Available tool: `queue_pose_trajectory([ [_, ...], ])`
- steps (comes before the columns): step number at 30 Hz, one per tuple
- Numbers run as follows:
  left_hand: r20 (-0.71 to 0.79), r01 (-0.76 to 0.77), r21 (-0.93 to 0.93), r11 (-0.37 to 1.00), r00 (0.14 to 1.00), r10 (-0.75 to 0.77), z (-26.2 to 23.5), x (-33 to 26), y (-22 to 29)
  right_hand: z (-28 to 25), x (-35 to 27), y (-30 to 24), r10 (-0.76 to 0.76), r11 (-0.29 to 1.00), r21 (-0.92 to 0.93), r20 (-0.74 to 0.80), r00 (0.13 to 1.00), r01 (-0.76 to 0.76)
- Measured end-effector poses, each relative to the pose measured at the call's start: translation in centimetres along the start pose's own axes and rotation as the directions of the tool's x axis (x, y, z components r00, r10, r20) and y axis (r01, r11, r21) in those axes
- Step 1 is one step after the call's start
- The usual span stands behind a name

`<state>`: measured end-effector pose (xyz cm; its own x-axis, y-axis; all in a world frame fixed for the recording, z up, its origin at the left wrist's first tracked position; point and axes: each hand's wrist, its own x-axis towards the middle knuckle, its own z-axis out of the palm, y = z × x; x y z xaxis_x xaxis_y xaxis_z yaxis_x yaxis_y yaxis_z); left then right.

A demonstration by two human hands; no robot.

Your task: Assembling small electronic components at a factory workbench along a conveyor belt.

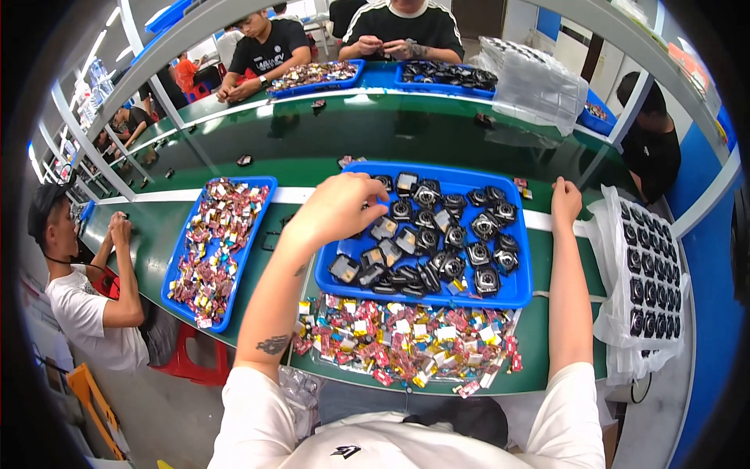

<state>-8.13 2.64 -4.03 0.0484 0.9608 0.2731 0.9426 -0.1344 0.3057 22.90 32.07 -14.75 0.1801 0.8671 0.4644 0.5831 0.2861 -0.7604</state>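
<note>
A blue tray (526,234) in front of me holds many black watch-shaped housings (426,239), some turned to show silvery backs. My left hand (350,205) is over the tray's far left part, its fingers curled above the housings; whatever lies between the fingertips is hidden. Beyond the tray's right edge, my right hand (566,203) is closed near the pale rail of the line, and what it may hold does not show. Nearer to me, below the tray, lies a heap of small red circuit boards with white and yellow pieces (414,338).
Another blue tray (268,205) of circuit boards lies to the left, beside a seated co-worker (98,289). Right of me stands a stack of white moulded trays (605,285) with black round parts. A green conveyor (391,129) runs across, with more workers and trays beyond. Metal frame bars arch overhead.
</note>
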Motion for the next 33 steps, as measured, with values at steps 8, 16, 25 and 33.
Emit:
queue_pose_trajectory([
  [8,0.023,-0.045,0.002,0.999,0.999,0.045,-2.5,-7.6,3.0,0.2,1.2,1.3,-0.008,0.995,0.099,-0.036,0.999,0.012],
  [16,-0.060,0.464,0.024,0.886,0.885,-0.462,1.3,-14.7,2.8,0.2,0.4,0.1,-0.007,0.995,0.097,0.012,1.000,0.006],
  [25,-0.081,0.492,-0.429,0.758,0.815,-0.574,-3.0,-15.1,3.8,-1.9,0.5,-6.8,-0.046,0.841,0.529,0.288,0.957,-0.118],
  [33,-0.060,0.101,-0.750,0.654,0.974,-0.219,-3.8,-6.5,8.2,-9.0,-12.3,-22.4,-0.839,0.535,0.844,0.527,0.137,0.035],
])
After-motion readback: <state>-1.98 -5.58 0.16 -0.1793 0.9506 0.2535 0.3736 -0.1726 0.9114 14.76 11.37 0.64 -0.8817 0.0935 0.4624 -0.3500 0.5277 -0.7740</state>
